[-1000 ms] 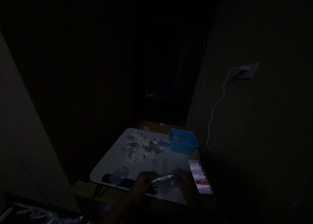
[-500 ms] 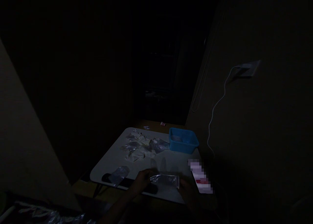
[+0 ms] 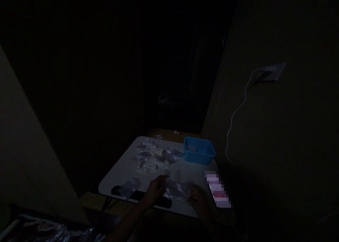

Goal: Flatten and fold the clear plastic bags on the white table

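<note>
A clear plastic bag [image 3: 177,192] is stretched between my two hands, low over the near side of the white table [image 3: 119,173]. My left hand [image 3: 158,185] has its fingers closed on the bag's left end. At its right end, the fingers of my right hand [image 3: 195,197] pinch the edge. Another clear plastic bag [image 3: 130,187] lies flat at the table's near left. Farther back is a pile of crumpled clear and whitish plastic bags [image 3: 152,158]. The room is very dark, so fine detail is lost.
At the table's far right stands a blue plastic basket [image 3: 200,159] with something pale inside. A lit phone [image 3: 218,192], its screen blurred, lies at the right edge. A white cable [image 3: 231,118] hangs from a wall socket [image 3: 274,72]. More shiny plastic [image 3: 62,233] shows at lower left.
The bag between my hands has tilted, so its broad face now shows more. Both hands have risen slightly, and my right hand has come a little closer to the left.
</note>
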`<state>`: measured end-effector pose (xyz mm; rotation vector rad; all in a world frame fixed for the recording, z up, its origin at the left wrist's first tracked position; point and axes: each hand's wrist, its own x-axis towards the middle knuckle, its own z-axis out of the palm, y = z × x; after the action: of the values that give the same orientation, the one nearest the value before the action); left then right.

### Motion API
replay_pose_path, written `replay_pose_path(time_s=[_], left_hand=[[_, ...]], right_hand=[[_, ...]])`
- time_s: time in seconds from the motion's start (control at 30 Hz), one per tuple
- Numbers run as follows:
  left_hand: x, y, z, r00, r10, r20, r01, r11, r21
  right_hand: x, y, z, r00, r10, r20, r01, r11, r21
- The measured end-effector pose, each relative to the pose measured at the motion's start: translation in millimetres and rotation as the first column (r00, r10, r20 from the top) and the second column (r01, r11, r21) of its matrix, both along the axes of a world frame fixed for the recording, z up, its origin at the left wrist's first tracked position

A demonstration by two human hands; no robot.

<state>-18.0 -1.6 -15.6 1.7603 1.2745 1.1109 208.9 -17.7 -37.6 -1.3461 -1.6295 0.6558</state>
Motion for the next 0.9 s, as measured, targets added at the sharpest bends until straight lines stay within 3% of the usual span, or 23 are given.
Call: replay_pose_path(time_s=[0.1, 0.23, 0.53, 0.77, 0.9], left_hand=[[-1.0, -1.0, 1.7, 0.999, 0.017, -0.032, -0.014, 0.995, 0.095], [-3.7, -2.8, 2.8, 0.998, 0.01, -0.061, 0.001, 0.984, 0.176], [-7.0, 1.5, -8.0, 0.992, 0.044, -0.118, -0.018, 0.977, 0.214], [-14.7, -8.0, 8.7, 1.0, 0.0, 0.012, -0.001, 0.993, 0.12], [-17.6, -9.1, 0.9, 0.999, -0.03, 0.034, 0.026, 0.995, 0.096]], right_hand=[[-1.1, -1.2, 3.6, 0.998, 0.02, -0.059, -0.025, 0.997, -0.079], [-1.9, -3.0, 9.2, 0.998, 0.013, -0.066, -0.017, 0.998, -0.067], [-1.8, -2.8, 5.7, 1.0, -0.011, -0.026, 0.009, 0.998, -0.068], [-4.8, -2.7, 2.5, 0.992, -0.05, -0.117, 0.036, 0.992, -0.119], [-7.1, -3.3, 0.2, 0.986, -0.096, -0.134, 0.077, 0.987, -0.14]])
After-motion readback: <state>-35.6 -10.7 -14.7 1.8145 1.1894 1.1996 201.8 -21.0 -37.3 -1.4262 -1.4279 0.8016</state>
